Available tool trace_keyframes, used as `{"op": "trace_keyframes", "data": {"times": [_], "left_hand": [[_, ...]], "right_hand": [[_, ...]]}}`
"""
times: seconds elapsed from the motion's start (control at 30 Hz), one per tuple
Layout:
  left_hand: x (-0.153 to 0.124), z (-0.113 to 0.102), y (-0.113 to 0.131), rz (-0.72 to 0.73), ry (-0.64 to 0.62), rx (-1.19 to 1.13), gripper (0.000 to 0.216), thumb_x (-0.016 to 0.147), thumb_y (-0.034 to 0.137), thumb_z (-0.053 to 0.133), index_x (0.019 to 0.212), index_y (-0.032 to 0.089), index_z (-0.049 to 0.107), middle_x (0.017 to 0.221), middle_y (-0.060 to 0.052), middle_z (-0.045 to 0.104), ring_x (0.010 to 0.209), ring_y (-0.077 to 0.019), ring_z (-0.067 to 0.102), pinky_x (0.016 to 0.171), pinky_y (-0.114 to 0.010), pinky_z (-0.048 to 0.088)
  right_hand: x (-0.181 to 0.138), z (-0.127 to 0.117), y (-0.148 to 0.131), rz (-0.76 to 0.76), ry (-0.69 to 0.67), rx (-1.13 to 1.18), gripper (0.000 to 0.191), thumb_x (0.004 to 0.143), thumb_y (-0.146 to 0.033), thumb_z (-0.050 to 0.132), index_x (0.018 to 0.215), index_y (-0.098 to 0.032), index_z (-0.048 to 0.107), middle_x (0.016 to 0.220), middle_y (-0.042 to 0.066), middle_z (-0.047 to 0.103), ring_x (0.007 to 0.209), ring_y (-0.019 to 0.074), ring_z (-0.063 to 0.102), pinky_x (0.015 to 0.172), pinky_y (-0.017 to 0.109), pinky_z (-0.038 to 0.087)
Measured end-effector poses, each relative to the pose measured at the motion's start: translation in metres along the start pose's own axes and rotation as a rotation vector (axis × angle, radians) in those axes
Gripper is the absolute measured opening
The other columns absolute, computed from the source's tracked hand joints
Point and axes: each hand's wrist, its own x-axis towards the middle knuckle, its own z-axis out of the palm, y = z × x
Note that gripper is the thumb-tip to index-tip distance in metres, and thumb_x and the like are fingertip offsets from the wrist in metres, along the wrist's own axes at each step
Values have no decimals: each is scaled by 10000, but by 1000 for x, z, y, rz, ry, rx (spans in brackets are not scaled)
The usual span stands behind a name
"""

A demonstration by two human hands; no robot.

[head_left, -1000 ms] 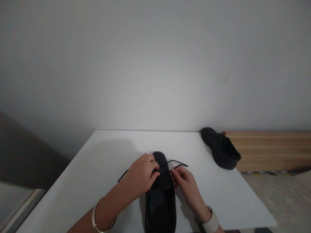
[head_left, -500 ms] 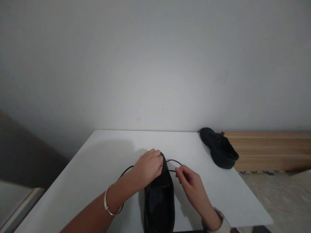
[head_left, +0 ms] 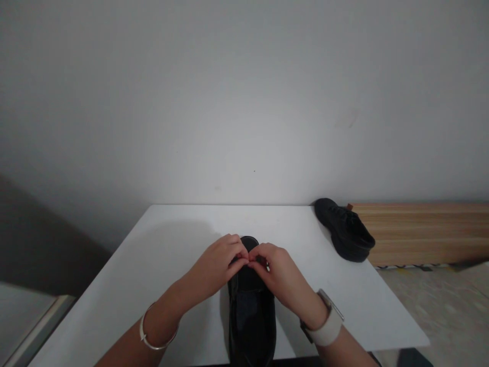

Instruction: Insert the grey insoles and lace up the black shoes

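Observation:
A black shoe (head_left: pixel 252 326) lies on the white table with its toe away from me and its opening toward me. Over its lacing area my left hand (head_left: pixel 225 259) is closed, thumb and forefinger pinched together. My right hand (head_left: pixel 273 265) pinches at the same spot, its fingertips meeting those of the left. The black shoelace is mostly hidden behind the fingers. A silver bangle is on my left wrist and a watch with a pale strap on my right.
Another black shoe (head_left: pixel 344 229) rests at the table's back right corner. The white table (head_left: pixel 153 255) reaches the grey wall (head_left: pixel 244 127). To the right is a wood-grain board (head_left: pixel 428 229) above a patterned floor.
My right hand has moved left and up from the shoe's right side, where it held the lace, to meet my left hand. The lace ends beside the shoe no longer show.

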Motion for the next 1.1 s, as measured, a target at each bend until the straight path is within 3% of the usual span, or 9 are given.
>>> {"op": "trace_keyframes", "data": {"times": [0.2,0.37,0.77,0.93,1.03,1.1], "left_hand": [[-16,8,-15,-114,90,-67,100,903,164,567,868,188,657,888,-36,648,848,-198,610,751,-296,465],[-33,13,-21,-201,140,-131,116,922,223,561,892,187,666,849,-31,657,816,-199,608,744,-304,465],[-60,9,-1,-234,236,-188,193,967,284,535,852,205,668,812,-23,657,780,-186,608,732,-288,479],[-57,1,8,-186,278,-191,149,962,268,557,930,213,692,841,-26,669,792,-184,620,749,-292,502],[-45,-6,23,-105,263,-215,148,932,236,618,1054,217,700,920,-36,676,846,-185,631,776,-289,506],[-34,-11,36,-5,259,-252,114,930,208,624,1002,209,711,948,-37,676,867,-176,631,791,-270,497]], "right_hand": [[9,5,-11,-15,-159,-222,193,827,-6,604,872,-166,703,870,75,709,837,229,643,750,322,458],[10,0,-18,-43,-254,-341,104,851,-149,695,945,-177,728,951,71,712,888,241,668,762,319,476],[17,4,-27,-41,-260,-444,199,896,-47,546,877,-168,703,948,78,696,856,216,672,718,292,474],[7,-27,-39,-77,-195,-336,174,879,-14,577,891,-167,660,907,42,653,782,165,625,701,257,476],[-4,-56,-60,-207,-64,-98,194,868,6,591,873,-184,627,844,7,611,715,135,583,632,227,454],[-11,-73,-76,-290,11,15,171,894,-20,598,876,-189,618,834,-2,604,718,122,578,639,215,451]]}}
